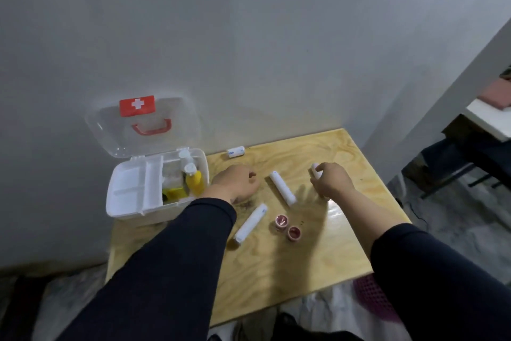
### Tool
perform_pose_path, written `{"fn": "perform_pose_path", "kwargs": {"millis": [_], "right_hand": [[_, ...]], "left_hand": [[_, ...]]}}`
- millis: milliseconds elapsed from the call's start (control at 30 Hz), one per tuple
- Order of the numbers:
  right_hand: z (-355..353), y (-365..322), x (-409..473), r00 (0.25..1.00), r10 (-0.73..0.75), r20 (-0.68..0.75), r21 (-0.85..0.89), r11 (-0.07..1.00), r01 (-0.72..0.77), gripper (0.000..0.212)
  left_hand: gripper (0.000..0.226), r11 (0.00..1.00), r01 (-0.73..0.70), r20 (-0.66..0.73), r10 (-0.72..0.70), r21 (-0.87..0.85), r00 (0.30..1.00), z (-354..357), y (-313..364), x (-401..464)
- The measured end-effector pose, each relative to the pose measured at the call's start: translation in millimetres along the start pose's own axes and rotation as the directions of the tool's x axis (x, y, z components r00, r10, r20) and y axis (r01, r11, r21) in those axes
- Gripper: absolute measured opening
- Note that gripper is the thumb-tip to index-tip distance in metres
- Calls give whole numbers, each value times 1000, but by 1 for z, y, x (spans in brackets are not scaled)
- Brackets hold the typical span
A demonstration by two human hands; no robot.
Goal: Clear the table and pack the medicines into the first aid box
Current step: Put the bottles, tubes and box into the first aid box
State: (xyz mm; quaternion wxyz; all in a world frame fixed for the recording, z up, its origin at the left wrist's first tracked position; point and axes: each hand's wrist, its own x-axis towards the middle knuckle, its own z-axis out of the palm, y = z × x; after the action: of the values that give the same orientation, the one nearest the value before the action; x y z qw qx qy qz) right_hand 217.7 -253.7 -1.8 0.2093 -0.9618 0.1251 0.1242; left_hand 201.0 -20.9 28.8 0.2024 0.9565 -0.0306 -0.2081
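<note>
The right hand [333,180], right of the frame's centre, has its grip closed around a white roll [316,169] whose rounded end pokes out above the fingers; the roll's lower part is hidden by the hand, so whether it is lifted off the tabletop cannot be told. The left hand [237,181], just left of centre, hovers palm down with fingers loosely curled; its grip looks empty, though the underside is hidden.

Between the two hands a second white roll [282,187] lies slanted on the wooden tabletop [318,252]. Below the left hand lies a third white roll [251,223], also slanted. Just right of it, near the frame's centre, sit two small round pink pots [287,227], close together. Toward the upper middle, near the wall, lies one short white tube with blue print [236,152].

At the left of the frame stands the first aid box [132,210], white, its clear lid [143,125] raised against the wall, with a red cross label and a red handle. Inside, on the right side, are a yellow bottle [195,181], at least one white bottle behind it, and something yellow and dark lower down, hard to make out. A white divided tray [132,188] on the box's left side looks empty.

By this reckoning the packing is partly done: a few items are in the box, while six remain outside it, namely three long rolls, two pots and one short tube. The lid is not yet closed.
</note>
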Motion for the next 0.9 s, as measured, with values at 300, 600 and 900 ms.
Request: {"fn": "perform_pose_path", "kwargs": {"millis": [300, 600, 900], "right_hand": [[32, 8, 19, 995, -92, 49, 58, 994, 89, 45], [63, -22, 12, 968, -249, -5, -102, 964, 247, 38], [59, -17, 21, 984, -176, -17, -37, 984, 175, 21]], "left_hand": [[27, 996, 78, 9, -78, -48, 997, 36, 13, 12], [22, 985, 155, -2, -156, -73, 988, 42, 6, 8], [41, 982, 171, -65, -176, -77, 982, 36, 5, -7]]}}
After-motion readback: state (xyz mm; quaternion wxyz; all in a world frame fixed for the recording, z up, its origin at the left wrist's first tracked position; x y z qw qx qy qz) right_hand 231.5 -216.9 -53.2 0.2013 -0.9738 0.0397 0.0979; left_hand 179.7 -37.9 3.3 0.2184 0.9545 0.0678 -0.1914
